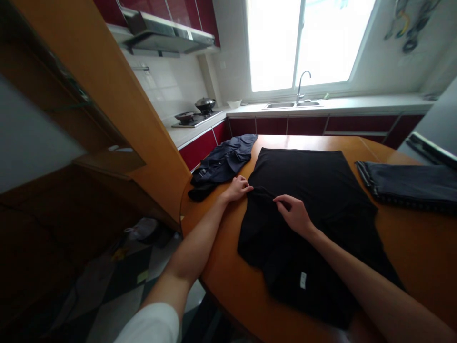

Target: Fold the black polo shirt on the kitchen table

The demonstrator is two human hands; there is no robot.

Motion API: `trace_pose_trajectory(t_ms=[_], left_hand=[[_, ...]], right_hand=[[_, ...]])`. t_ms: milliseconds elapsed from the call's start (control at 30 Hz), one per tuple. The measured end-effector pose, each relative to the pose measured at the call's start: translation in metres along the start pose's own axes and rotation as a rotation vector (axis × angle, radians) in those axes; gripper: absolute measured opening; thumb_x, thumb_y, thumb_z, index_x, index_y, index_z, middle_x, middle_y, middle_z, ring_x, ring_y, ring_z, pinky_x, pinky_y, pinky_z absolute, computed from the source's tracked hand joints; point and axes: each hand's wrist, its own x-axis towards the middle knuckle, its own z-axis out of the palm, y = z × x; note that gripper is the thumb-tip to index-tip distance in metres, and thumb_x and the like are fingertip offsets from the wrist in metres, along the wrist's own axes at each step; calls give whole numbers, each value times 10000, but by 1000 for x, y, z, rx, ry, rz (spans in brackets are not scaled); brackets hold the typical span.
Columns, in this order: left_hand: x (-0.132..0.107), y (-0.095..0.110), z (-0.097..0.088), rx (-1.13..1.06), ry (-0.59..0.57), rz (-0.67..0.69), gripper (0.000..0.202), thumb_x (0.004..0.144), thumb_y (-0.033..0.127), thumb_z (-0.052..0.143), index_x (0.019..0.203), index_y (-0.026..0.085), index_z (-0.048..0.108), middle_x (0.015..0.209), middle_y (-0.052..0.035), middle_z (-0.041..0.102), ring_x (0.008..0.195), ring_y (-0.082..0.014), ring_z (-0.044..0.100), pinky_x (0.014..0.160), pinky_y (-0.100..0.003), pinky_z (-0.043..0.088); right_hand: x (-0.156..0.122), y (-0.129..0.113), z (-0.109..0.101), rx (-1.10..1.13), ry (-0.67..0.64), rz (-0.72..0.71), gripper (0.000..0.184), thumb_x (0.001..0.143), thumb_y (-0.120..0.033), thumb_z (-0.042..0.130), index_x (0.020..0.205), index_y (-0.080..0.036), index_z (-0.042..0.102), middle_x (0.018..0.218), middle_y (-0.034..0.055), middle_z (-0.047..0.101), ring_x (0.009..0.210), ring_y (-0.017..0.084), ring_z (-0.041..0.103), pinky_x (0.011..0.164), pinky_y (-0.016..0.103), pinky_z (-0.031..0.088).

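A black garment (314,190) lies spread flat on the round wooden table (421,247), with a small white label near its front hem. My left hand (238,187) pinches the garment's left edge, fingers closed on the cloth. My right hand (294,212) pinches the same fold a little to the right, on top of the garment. Both forearms reach in from the bottom of the view.
A crumpled dark blue garment (223,164) lies at the table's far left edge. A folded dark grey garment (410,186) rests on the right. Behind are a counter with a sink (293,104), a stove with pans (196,116), and a wooden partition (117,105) on the left.
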Motion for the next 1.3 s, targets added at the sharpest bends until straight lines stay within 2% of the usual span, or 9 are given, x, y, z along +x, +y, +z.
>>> trace_pose_trajectory(t_ms=[333,633,733,833,933,1000,1067,1167,1300], left_hand=[[2,2,6,35,100,-114,291,903,436,660,787,179,735,1133,-91,597,1099,-250,527,1024,-380,397],[-4,28,-13,-28,253,-68,342,979,132,384,1074,141,713,1157,-104,686,1105,-196,619,1029,-285,441],[-18,56,1,-54,145,98,383,1001,170,374,1261,133,652,1326,-97,650,1245,-196,580,1103,-293,403],[-33,80,22,40,-71,174,492,1039,322,374,1476,115,463,1569,-139,420,1480,-267,335,1213,-443,262],[-39,89,34,142,-221,171,637,1035,493,375,1567,150,309,1661,-138,204,1550,-296,107,1234,-536,133],[-37,87,36,149,-210,163,656,1036,516,352,1585,166,264,1673,-128,159,1553,-291,89,1234,-527,131],[-30,81,36,134,-118,118,632,1046,464,349,1579,135,271,1655,-153,225,1536,-287,179,1223,-481,192],[-17,69,30,111,53,0,530,1037,345,402,1510,105,407,1490,-176,499,1385,-270,447,1133,-398,345],[-9,57,16,77,101,-47,352,988,313,538,1313,213,628,1194,-93,679,1151,-253,593,989,-389,432]], right_hand=[[-2,4,0,-188,-52,67,239,875,-281,532,976,-223,741,714,11,683,636,180,612,632,299,438],[-3,-2,-1,-552,-122,85,231,947,-350,513,927,-269,729,776,24,719,699,204,653,611,303,369],[-3,0,-1,-580,-111,46,229,965,-314,495,962,-260,717,865,35,724,743,199,653,623,297,378],[-3,3,0,-599,-86,12,208,958,-283,510,976,-246,713,949,50,713,830,197,652,665,283,402],[-3,4,0,-585,-70,26,190,943,-253,525,957,-240,714,952,37,711,856,190,651,690,274,410],[-3,3,0,-562,-77,46,183,927,-231,534,957,-241,715,940,20,718,823,180,652,685,273,408],[-2,2,-1,-547,-87,58,185,914,-217,543,974,-243,716,945,12,727,804,177,653,679,274,406],[-1,1,-1,-533,-89,58,202,906,-206,545,1001,-245,718,969,12,734,819,180,657,685,275,411],[-1,-1,-2,-529,-83,35,217,915,-209,536,1021,-242,722,971,24,724,833,182,655,698,274,427]])
